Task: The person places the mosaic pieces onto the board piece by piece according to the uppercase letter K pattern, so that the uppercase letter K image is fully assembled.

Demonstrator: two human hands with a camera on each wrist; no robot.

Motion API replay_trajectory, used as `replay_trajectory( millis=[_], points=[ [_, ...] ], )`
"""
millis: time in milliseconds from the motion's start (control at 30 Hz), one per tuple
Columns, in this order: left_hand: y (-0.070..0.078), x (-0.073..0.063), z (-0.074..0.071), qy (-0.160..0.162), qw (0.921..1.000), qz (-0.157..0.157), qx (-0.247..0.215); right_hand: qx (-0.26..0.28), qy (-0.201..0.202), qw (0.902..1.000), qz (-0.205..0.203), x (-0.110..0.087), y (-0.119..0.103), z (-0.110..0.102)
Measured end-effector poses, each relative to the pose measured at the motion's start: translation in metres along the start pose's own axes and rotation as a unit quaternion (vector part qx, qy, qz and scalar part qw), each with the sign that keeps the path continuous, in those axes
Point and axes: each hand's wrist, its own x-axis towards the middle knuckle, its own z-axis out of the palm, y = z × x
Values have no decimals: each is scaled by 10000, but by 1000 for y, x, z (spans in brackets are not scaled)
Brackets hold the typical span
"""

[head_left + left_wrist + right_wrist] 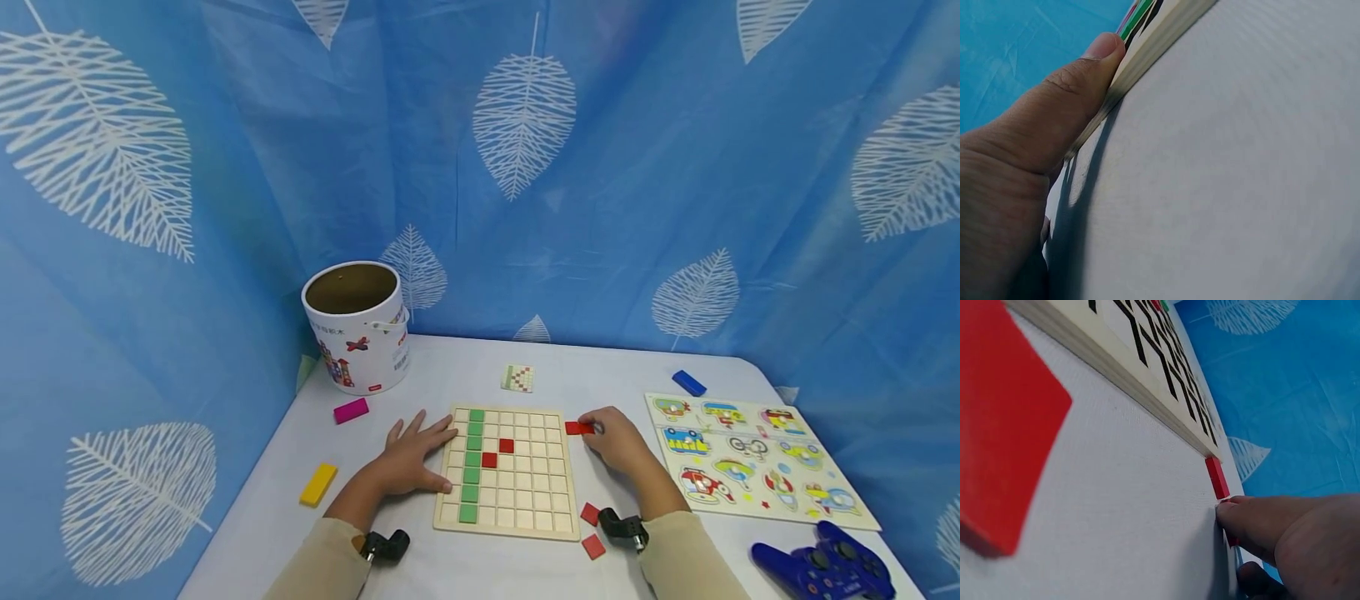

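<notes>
A wooden grid board (525, 534) lies flat on the table, with a column of green tiles (471, 475) along its left part. Two red tiles (507, 446) sit diagonally in cells beside that column. My left hand (408, 458) rests at the board's left edge, fingers spread, its thumb (1079, 87) against the side. Just off the board's upper right edge, my right hand (617, 437) pinches a red tile (587, 428). Another red tile (1217, 477) lies between that one and the board. Two more red tiles (593, 547) lie near the right wrist.
Behind the board lies a small pattern card (518, 378). A white bucket (360, 350) stands back left, near a magenta block (351, 411) and a yellow block (318, 485). On the right are a picture puzzle board (750, 467), a blue block (689, 383) and a blue game controller (821, 567).
</notes>
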Motion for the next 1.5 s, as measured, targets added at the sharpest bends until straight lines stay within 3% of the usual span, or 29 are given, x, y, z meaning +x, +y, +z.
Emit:
replay_trajectory(
  millis=[133,267,467,600,733,900,1067,1200,1500],
  points=[
    [0,1,-2,13,10000,19,-40,13,334,9994,-13,-1,-2,1],
    [0,0,-2,12,10000,22,-52,180,674,9974,-165,-5,-30,14],
    [0,-1,0,42,10000,36,-43,240,201,9947,-983,-10,-79,46],
    [0,-1,1,51,9999,88,-80,-26,386,9946,-966,-10,-90,56],
    [-1,-1,1,35,10000,45,-38,-245,543,9939,-924,-10,-87,55],
    [-2,-2,1,43,10000,-13,17,-10,280,9947,-991,-6,-74,38],
    [-1,-2,0,26,10000,19,-35,110,-98,9991,-392,3,-35,6],
    [-2,-2,-2,29,10000,3,2,140,-528,9985,-96,9,-14,-4],
    [-3,0,1,16,10000,13,-29,772,140,9962,365,17,-19,3]
  ],
)
